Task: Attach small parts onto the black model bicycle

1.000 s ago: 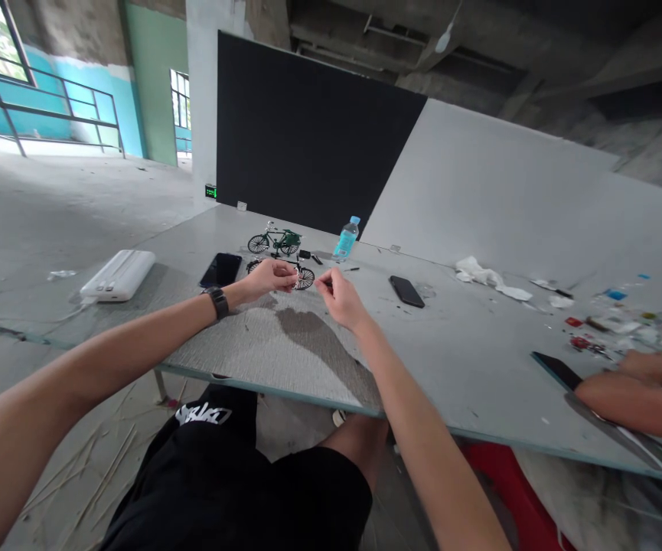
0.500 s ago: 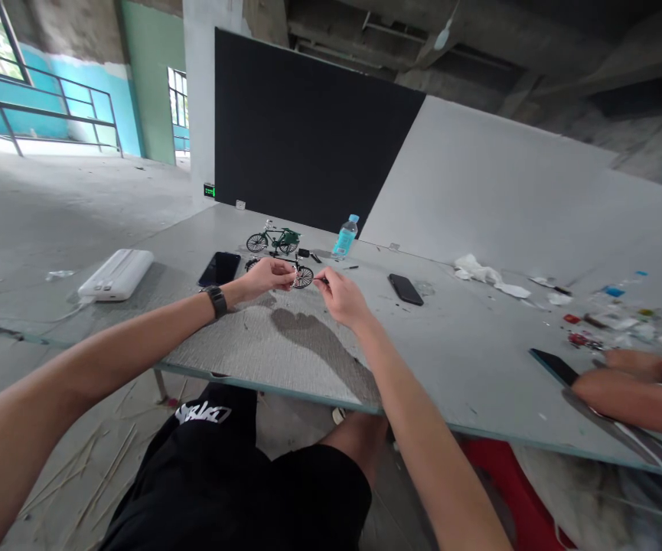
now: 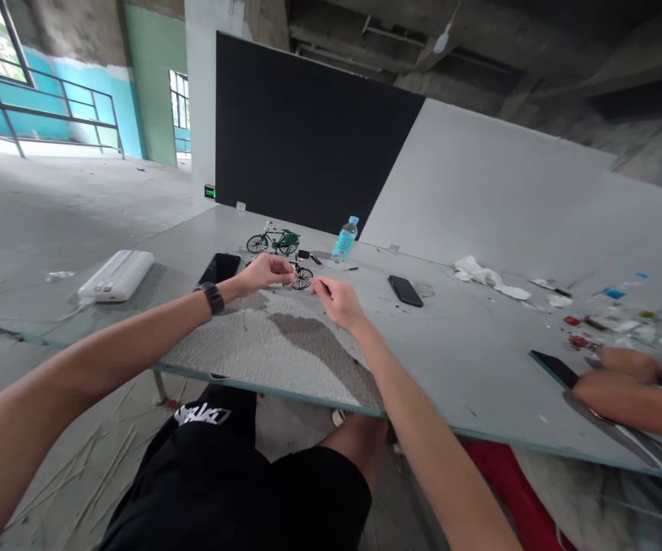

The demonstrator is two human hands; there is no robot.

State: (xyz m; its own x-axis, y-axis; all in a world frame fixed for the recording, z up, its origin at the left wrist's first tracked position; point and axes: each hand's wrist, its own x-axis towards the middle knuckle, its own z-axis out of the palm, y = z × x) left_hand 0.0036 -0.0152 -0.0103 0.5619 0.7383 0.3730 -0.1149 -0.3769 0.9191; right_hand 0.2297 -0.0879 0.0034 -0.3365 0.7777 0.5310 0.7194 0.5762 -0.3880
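My left hand [image 3: 265, 273] is closed on a small dark model bicycle [image 3: 304, 279], which it partly covers; a spoked wheel shows to the right of the fingertips. Just right of that wheel, my right hand [image 3: 337, 298] has its thumb and forefinger pinched together. What it holds, if anything, is too small to make out. Behind my hands a green model bicycle [image 3: 276, 240] stands upright on the table. A small black part [image 3: 304, 254] lies beside it.
Near my left wrist lies a phone [image 3: 220, 269], with a white power bank [image 3: 117, 275] farther left. A bottle [image 3: 345, 237] stands behind, and another phone [image 3: 405, 291] lies to the right. A co-worker's arm [image 3: 632, 394] rests at the far right, near scattered parts and tissues [image 3: 483, 277].
My right hand has shifted slightly left and down. My left hand has moved a little left, still on the bicycle. The co-worker's hand at far right has moved slightly.
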